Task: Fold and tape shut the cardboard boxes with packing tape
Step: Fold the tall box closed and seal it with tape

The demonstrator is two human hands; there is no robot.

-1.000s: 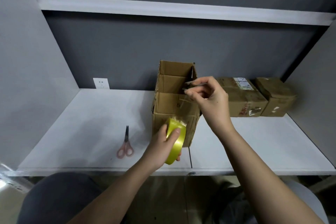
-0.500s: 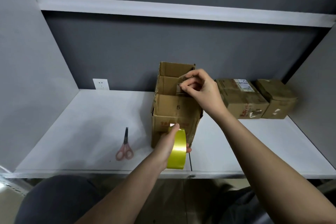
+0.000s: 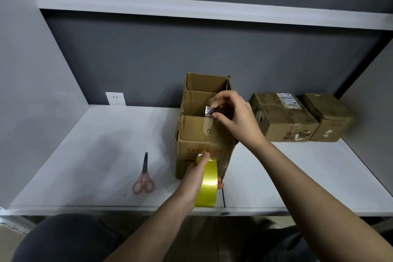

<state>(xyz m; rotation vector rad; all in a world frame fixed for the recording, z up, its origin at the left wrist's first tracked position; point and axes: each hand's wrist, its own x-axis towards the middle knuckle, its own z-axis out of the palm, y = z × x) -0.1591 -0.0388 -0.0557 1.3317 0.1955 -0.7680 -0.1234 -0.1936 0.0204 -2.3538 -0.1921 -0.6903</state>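
Note:
A brown cardboard box point(image 3: 197, 132) stands in the middle of the white shelf point(image 3: 106, 155), its near flap folded down and its far flaps upright. My left hand point(image 3: 196, 173) grips a yellow roll of packing tape point(image 3: 207, 185) against the box's front face. A clear strip of tape point(image 3: 207, 125) runs from the roll up over the near flap. My right hand point(image 3: 231, 112) pinches the strip's free end above the box's middle gap.
Pink-handled scissors point(image 3: 144, 178) lie on the shelf left of the box. Two taped cardboard boxes point(image 3: 282, 121) point(image 3: 329, 119) sit at the back right. A wall socket point(image 3: 115, 98) is at the back left. An upper shelf point(image 3: 191, 9) hangs overhead.
My left hand has drawn the roll down the box's front face towards the shelf edge. My right hand has carried the tape end left and back over the box top.

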